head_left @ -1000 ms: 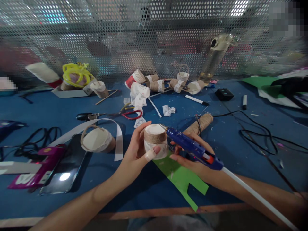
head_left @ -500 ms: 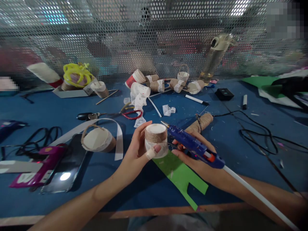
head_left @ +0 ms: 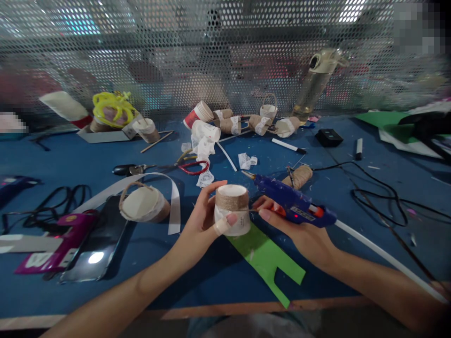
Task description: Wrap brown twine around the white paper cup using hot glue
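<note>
My left hand [head_left: 207, 218], with a bandage on the thumb, is wrapped round a white paper cup [head_left: 239, 224]. Brown twine [head_left: 232, 201] is wound in a band round the cup's upper part. In my right hand [head_left: 292, 230] is a blue glue gun [head_left: 292, 199], its metal nozzle pointing left above the cup's right side and apart from it. A long white glue stick [head_left: 369, 244] sticks out of the gun's back end. A thin strand of twine [head_left: 254, 211] runs from the cup to my right fingertips. Behind the gun lies a twine roll [head_left: 299, 177], partly hidden.
A green cut-out sheet [head_left: 264, 256] lies below the cup. To the left are a small twine-handled basket [head_left: 144, 206], a phone [head_left: 98, 249] and a purple packet [head_left: 59, 246]. Red-handled scissors [head_left: 193, 167] and a water bottle [head_left: 313, 87] are farther back, before a perforated metal screen [head_left: 158, 70].
The glue gun has moved slightly right and turned more level, its nozzle away from the cup's rim. The cup has shifted a little right and down; a strand now shows at my right fingertips.
</note>
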{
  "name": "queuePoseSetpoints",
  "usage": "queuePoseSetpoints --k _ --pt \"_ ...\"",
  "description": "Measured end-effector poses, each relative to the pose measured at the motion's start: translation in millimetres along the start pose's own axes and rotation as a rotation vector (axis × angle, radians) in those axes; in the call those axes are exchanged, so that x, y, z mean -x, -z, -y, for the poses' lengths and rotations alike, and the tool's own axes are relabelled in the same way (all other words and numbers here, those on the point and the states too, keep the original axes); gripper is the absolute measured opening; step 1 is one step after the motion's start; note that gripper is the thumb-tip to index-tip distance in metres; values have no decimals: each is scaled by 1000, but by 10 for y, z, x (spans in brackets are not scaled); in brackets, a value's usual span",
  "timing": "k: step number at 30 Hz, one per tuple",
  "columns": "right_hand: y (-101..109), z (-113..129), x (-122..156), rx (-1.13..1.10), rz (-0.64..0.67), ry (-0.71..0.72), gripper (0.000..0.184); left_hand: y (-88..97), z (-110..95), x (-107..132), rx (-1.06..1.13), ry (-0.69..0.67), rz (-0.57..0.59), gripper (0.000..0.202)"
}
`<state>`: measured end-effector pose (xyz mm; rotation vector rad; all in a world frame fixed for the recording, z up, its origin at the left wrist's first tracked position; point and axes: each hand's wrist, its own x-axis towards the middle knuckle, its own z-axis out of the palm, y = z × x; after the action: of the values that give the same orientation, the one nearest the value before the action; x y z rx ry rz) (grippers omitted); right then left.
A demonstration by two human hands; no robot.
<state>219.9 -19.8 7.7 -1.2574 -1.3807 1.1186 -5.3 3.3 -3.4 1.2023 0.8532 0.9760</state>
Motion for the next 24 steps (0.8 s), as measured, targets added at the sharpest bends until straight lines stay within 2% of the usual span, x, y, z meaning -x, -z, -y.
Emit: queuePoseSetpoints --k 7,19,24 --pt "-19 -4 -6 -94 17 -91 19 8 40 -6 93 51 36 56" --pt "-8 7 -30 -95 45 -112 22 5 47 -1 85 51 48 56" --pt "-7 -36 -22 -114 14 -114 20 -14 26 11 79 60 39 55"
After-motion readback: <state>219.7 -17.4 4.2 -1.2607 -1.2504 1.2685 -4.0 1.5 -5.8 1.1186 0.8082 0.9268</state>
